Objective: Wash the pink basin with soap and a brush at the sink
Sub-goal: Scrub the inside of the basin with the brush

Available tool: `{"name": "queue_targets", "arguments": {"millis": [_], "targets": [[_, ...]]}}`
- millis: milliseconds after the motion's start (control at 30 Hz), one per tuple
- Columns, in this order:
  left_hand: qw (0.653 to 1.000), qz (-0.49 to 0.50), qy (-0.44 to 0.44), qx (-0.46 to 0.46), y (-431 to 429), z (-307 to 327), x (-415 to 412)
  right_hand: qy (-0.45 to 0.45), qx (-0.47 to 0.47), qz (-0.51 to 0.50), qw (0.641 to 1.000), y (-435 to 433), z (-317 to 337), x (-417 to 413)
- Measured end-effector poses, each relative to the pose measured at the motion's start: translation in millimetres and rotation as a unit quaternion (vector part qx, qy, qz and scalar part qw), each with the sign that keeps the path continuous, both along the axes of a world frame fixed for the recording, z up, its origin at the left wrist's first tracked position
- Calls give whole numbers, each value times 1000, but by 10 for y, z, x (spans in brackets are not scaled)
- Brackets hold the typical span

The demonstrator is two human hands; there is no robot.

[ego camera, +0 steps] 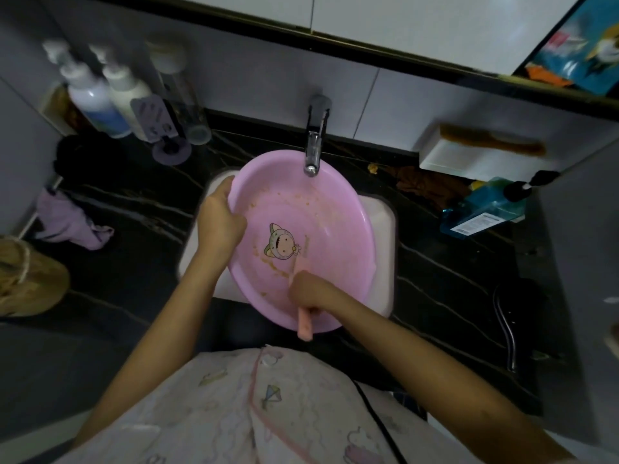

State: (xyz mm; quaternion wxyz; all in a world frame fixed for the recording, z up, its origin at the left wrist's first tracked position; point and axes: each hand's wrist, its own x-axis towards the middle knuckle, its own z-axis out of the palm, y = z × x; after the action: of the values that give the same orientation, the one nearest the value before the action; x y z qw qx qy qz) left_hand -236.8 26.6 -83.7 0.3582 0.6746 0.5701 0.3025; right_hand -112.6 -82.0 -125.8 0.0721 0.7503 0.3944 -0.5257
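Observation:
The pink basin [321, 209] rests tilted over the white sink [385, 222], under the chrome tap [315, 145]. A cartoon figure is printed on its floor, and brownish smears dot the inside. My left hand [219, 217] grips the basin's left rim, thumb inside. My right hand [310, 291] holds a pink brush by its handle [304, 324]; the brush's other end [295, 265] points into the basin near the cartoon and is partly hidden by my fingers. No water runs from the tap.
Several pump bottles [100, 95] stand at the back left on the black marbled counter [134, 209]. A purple cloth [67, 222] lies at the left. A white box with a brown brush [492, 144] and a blue bottle [482, 209] sit at the right.

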Motion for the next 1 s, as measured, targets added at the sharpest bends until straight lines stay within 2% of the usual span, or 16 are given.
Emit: {"name": "queue_targets", "arguments": {"millis": [67, 100, 200, 300, 400, 500, 633, 700, 767, 800, 833, 900, 933, 1000], "targets": [[1000, -4, -5, -5, -4, -12, -19, 5, -83, 68, 994, -104, 16, 64], [1000, -8, -6, -8, -4, -22, -21, -27, -83, 39, 995, -97, -44, 127], [1000, 0, -6, -13, 8, -34, -19, -102, -1, -23, 994, 62, -147, 293], [1000, -1, -1, -1, 14, -16, -22, -69, -23, 64, 995, 85, -8, 113], [1000, 2, 5, 2, 32, -22, -29, 6, -57, 154, 986, -55, 105, 21], [1000, 10, 2, -15, 44, -54, -50, 7, -97, 188, 977, -88, 124, 303], [1000, 3, 10, -25, 72, -62, -68, -65, -128, 160, 977, -74, 210, 841], [1000, 1, 15, -25, 81, -65, -67, -117, -98, 164, 975, 26, 196, 1154], [999, -1, 18, -28, 79, -53, -59, -207, -18, 120, 971, 184, 242, 1412], [999, 0, 20, -29, 78, -47, -49, -258, 21, 110, 960, 262, 316, 1486], [999, 3, 24, -29, 81, -38, -45, -320, 54, 151, 934, 342, 369, 1565], [999, 9, 29, -26, 73, -32, -37, -347, 79, 236, 904, 438, 462, 1630], [999, 11, 30, -24, 73, -34, -38, -309, 42, 259, 914, 456, 508, 1629], [999, 10, 25, -25, 67, -35, -45, -194, -125, 218, 948, 393, 535, 1631]]}}
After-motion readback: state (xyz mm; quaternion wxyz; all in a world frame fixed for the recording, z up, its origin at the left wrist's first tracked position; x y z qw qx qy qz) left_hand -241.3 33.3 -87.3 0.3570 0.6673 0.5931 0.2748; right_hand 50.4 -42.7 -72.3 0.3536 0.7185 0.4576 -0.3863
